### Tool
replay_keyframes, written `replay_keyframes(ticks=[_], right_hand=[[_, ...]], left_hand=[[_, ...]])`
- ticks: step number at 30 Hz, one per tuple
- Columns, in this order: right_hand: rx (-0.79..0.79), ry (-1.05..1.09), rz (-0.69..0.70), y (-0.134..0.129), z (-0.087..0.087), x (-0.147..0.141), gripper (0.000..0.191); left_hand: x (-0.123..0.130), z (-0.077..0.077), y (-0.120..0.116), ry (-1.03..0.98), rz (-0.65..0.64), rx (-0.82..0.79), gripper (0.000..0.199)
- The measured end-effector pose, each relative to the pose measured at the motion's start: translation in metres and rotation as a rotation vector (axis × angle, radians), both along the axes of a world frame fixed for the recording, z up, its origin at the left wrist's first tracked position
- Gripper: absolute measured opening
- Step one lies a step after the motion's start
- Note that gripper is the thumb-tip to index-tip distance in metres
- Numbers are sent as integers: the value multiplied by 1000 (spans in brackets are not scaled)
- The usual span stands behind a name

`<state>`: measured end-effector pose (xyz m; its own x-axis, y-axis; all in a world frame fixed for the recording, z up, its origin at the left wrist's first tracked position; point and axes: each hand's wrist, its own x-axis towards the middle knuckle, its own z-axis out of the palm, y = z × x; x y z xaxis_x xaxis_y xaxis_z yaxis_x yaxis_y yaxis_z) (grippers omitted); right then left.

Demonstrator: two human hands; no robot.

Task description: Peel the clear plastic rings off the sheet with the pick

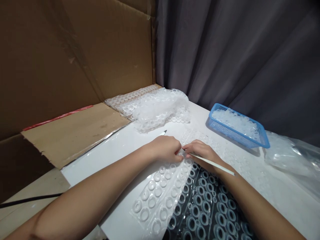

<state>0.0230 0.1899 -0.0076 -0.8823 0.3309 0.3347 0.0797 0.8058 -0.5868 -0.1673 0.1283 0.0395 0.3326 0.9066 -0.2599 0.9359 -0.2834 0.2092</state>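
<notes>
My left hand (168, 148) is closed, thumb and fingers pinching the upper edge of a clear plastic sheet (163, 193) that carries rows of raised rings. Close beside it, my right hand (202, 150) is also closed, with a slim pale stick-like tool (215, 164) held under its fingers and pointing toward the left fingertips. What lies between the fingertips is too small to make out. The sheet's lower right part hangs over a dark surface. Behind my left hand shows the dark pointed tip of a white pencil-like tool (163, 132); its rest is hidden.
A blue basket (235, 134) of small translucent pieces stands at the right, beside a clear plastic bag (287, 151). More ring sheets (160, 106) are heaped at the back of the white table (110, 151). Cardboard (80, 130) lies left; a cardboard wall and grey curtain rise behind.
</notes>
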Motion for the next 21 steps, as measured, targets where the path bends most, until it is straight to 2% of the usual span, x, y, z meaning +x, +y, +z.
replay_keyframes(ticks=[6,10,13,15,19,20,21], right_hand=[[63,5,51,2,0,-3,14],[-18,-14,0,1,-3,-2,15],[-78,-37,-50,0,-6,-1,16],[-114,-16,-156,3,-8,0,15],[-208,256,-640,18,-10,5,17],[-224,294,-692,21,-10,7,18],[-230,282,-679,23,-10,8,18]], left_hand=[[6,12,-9,108,-36,121,27],[3,21,-13,144,-72,36,29],[1,20,-14,81,-74,-11,26],[1,18,-14,51,-73,-42,22],[2,15,-14,35,-33,-98,21],[2,15,-13,23,-27,-101,22],[2,14,-13,10,-30,-93,23]])
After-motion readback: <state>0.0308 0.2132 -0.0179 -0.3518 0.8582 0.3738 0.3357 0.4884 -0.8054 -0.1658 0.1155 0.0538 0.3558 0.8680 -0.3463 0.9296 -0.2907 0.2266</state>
